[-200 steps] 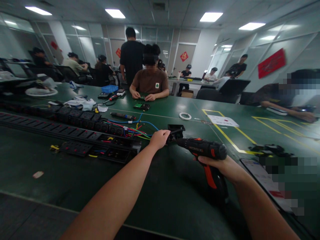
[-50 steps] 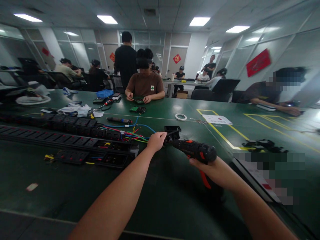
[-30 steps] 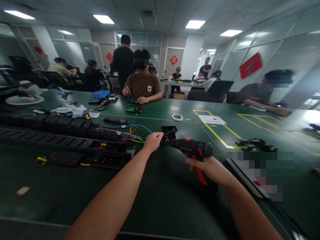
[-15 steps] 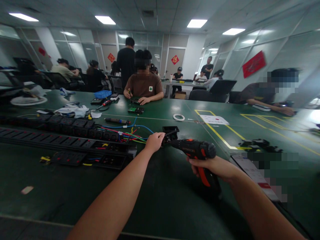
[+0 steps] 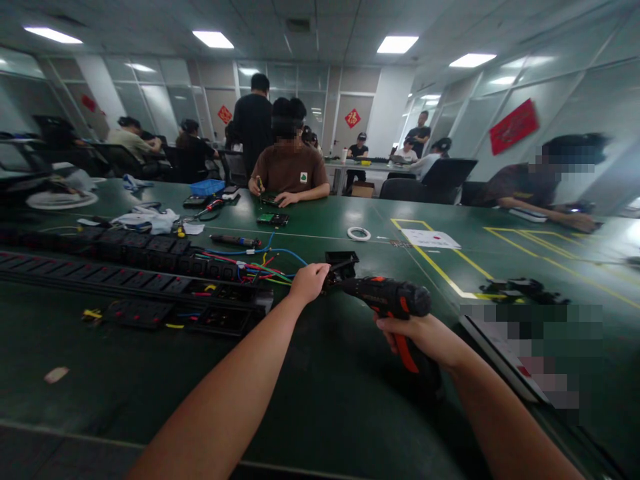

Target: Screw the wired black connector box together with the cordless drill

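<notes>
My right hand (image 5: 415,333) is wrapped round the grip of a black and orange cordless drill (image 5: 387,297), its nose pointing left. The drill's tip meets or nearly meets a small black plastic housing (image 5: 343,262); exact contact is too dark to tell. With closed fingers my left hand (image 5: 310,281) grips the housing's near left side. Red, green, yellow and blue wires (image 5: 270,267) run from the left towards the housing. Left of my hand lie long black socket strips (image 5: 125,277) and a shorter black socket section (image 5: 137,312).
A pen-shaped tool (image 5: 235,241) and a white tape ring (image 5: 359,233) lie beyond my hands. Black parts (image 5: 523,290) and a tablet-like slab (image 5: 505,360) sit to the right. Across the green table (image 5: 320,400) a co-worker (image 5: 290,170) handles a small device.
The view has shifted very slightly. Both hands, the drill and the housing keep nearly the same positions.
</notes>
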Demonstrator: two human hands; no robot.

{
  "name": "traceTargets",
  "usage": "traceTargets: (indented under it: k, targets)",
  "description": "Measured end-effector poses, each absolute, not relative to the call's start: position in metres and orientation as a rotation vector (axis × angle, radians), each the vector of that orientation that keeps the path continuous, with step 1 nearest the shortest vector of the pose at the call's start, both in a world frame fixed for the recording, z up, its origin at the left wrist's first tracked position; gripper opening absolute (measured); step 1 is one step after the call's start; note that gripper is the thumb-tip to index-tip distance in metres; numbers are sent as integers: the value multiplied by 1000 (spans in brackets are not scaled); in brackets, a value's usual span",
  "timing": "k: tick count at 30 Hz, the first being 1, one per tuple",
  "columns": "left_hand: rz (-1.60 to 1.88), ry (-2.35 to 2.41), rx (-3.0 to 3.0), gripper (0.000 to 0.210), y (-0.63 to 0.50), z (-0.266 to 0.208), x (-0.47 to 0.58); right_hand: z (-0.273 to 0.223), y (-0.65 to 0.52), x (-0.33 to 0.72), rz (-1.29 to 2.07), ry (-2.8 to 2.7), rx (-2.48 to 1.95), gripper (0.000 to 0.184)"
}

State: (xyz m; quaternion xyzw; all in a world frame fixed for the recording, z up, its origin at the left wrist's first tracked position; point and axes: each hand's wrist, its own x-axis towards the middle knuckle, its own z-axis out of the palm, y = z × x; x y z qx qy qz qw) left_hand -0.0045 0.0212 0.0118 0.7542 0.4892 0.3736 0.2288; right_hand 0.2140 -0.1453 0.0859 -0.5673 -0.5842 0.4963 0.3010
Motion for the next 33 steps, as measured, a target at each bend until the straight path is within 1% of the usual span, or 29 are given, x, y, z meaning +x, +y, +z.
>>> traceTargets:
  k: [7, 21, 33]
  targets:
    - [1047, 1321, 2064, 40, 22, 11, -5, 78, -142, 221, 1350, -1516, -1478, 28]
    - [1034, 1331, 2047, 39, 22, 10, -5, 83, -143, 219, 1304, -1601, -1485, 22]
    - [1032, 1343, 2064, 38, 22, 12, -4, 90, -146, 211, 1279, -1608, -1522, 25]
